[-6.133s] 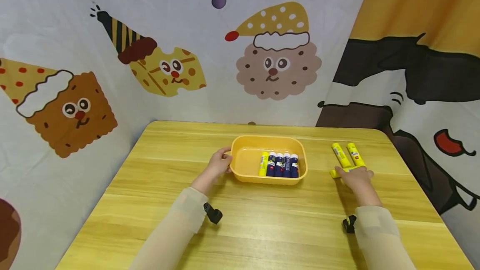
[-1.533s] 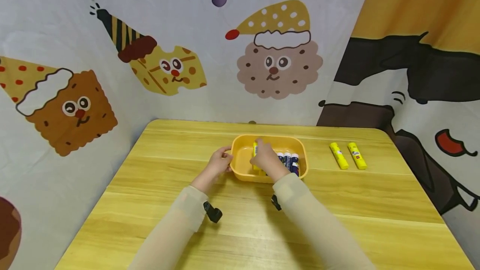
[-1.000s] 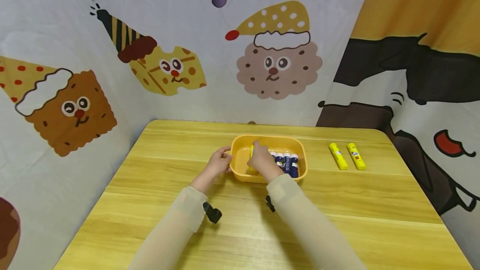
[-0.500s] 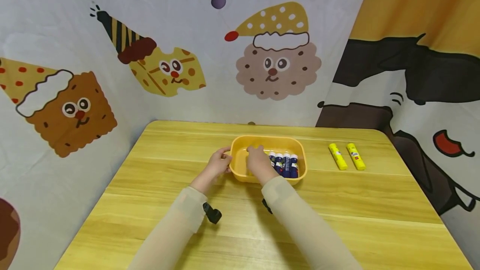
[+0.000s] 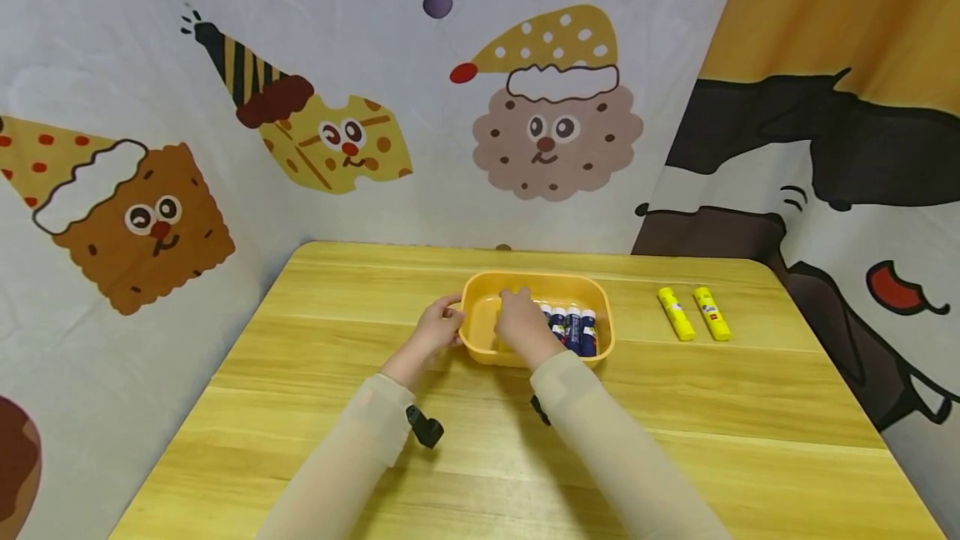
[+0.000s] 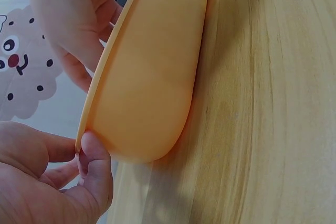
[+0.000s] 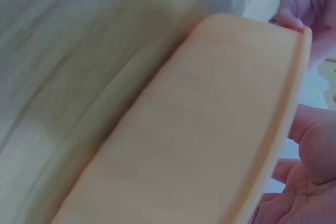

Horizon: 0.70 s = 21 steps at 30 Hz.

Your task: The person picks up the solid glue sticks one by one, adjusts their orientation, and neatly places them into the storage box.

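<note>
My left hand (image 5: 437, 323) pinches the left end of a yellow-orange plastic tray (image 5: 476, 349) by its rim, thumb outside the wall, as the left wrist view (image 6: 131, 93) also shows. Down inside that tray, my right hand (image 5: 522, 325) has its fingers around a yellow glue stick (image 5: 505, 342); the hand covers most of the stick, and its fingertips are partly hidden. Just right of the hand, several dark blue glue sticks (image 5: 573, 333) with white caps lie side by side. In the right wrist view the tray wall (image 7: 194, 124) hides the right fingertips.
Two yellow glue sticks, one (image 5: 677, 314) left of the other (image 5: 712, 314), lie on the wooden table (image 5: 480, 457) right of the tray. A cartoon-printed cloth (image 5: 435, 107) hangs behind the table's back edge.
My right hand has brought a yellow glue stick from the table's right side into the tray, then shifted slightly left, and lately a little back right. My left hand stays on the rim.
</note>
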Tool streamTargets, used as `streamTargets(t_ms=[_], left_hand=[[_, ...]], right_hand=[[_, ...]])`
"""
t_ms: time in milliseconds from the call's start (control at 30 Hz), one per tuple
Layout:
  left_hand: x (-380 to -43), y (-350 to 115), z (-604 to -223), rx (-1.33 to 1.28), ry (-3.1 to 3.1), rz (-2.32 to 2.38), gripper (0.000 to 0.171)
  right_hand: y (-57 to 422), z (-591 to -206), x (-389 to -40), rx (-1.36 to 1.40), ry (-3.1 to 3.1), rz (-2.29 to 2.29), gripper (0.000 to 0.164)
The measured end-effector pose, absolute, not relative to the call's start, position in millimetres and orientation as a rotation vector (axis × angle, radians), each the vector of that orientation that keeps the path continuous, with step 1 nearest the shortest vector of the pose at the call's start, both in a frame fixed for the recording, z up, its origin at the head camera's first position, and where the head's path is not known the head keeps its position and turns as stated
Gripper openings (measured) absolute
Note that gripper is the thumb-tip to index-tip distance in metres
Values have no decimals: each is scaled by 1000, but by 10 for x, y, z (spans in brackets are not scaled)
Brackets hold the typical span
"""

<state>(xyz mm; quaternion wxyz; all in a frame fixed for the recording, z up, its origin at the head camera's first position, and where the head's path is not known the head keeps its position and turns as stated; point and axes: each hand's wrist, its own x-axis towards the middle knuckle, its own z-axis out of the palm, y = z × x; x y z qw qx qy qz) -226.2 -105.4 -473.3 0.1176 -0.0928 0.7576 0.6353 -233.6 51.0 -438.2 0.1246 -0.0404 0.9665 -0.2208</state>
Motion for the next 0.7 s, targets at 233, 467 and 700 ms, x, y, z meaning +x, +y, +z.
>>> streamTargets(t_ms=[233, 467, 700], left_hand=[[-2260, -1059, -4729, -266, 2217, 1862, 41], [-2259, -1058, -4729, -270, 2224, 1867, 41], [-2266, -1047, -4739, -266, 2219, 1861, 41]], right_hand=[[685, -4274, -2418, -135, 2786, -709, 61], [918, -4133, -2437, -180, 2816, -739, 61], [1184, -4085, -2458, -234, 2873, -777, 65]])
